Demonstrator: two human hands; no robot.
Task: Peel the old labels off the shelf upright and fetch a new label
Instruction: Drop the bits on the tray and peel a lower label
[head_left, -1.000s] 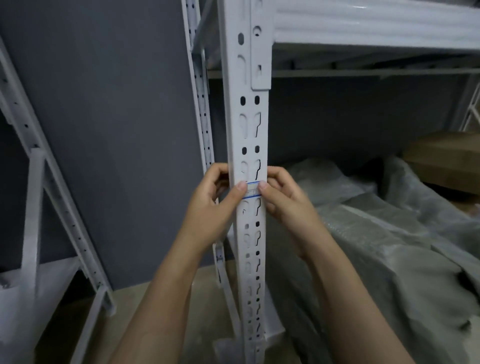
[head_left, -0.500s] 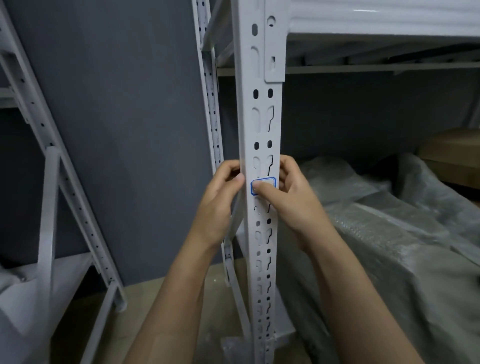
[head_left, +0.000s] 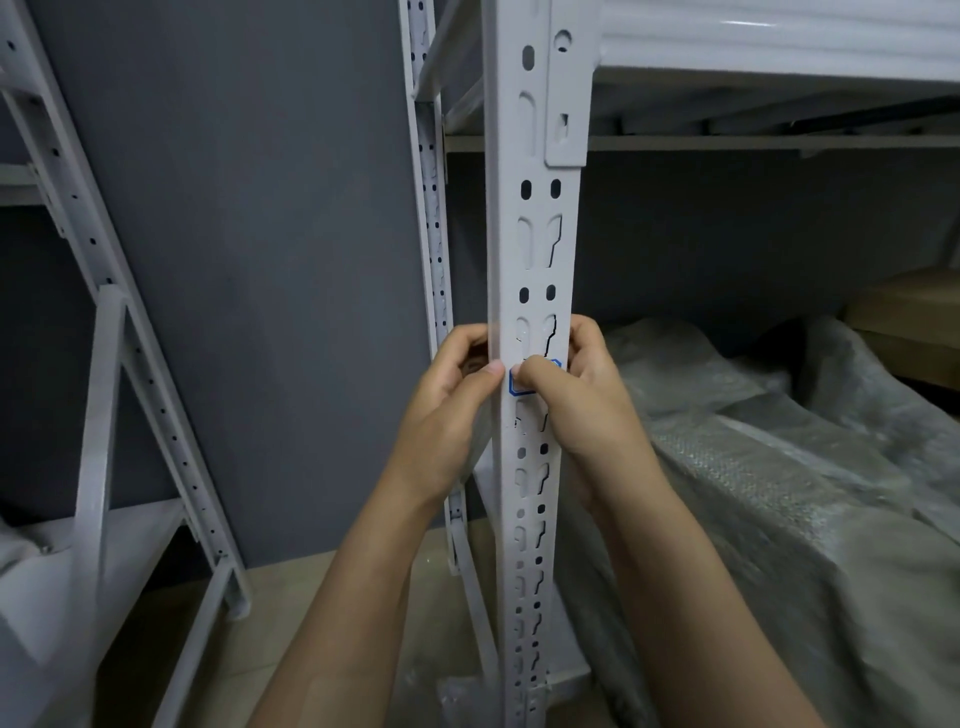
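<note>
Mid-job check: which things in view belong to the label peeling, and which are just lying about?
Job: shelf upright, blue-edged label, left hand, right hand.
Lying about: wrapped bundle, cardboard box, side rack.

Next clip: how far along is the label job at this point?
Done: nothing visibly finished; a blue-edged label is still stuck on the shelf upright. In hand: the right hand has its thumb on that label, fingers wrapped behind the upright, while the left hand holds the upright's left edge beside it. Left: peel the label off, then fetch a new one; no new label is in view.
</note>
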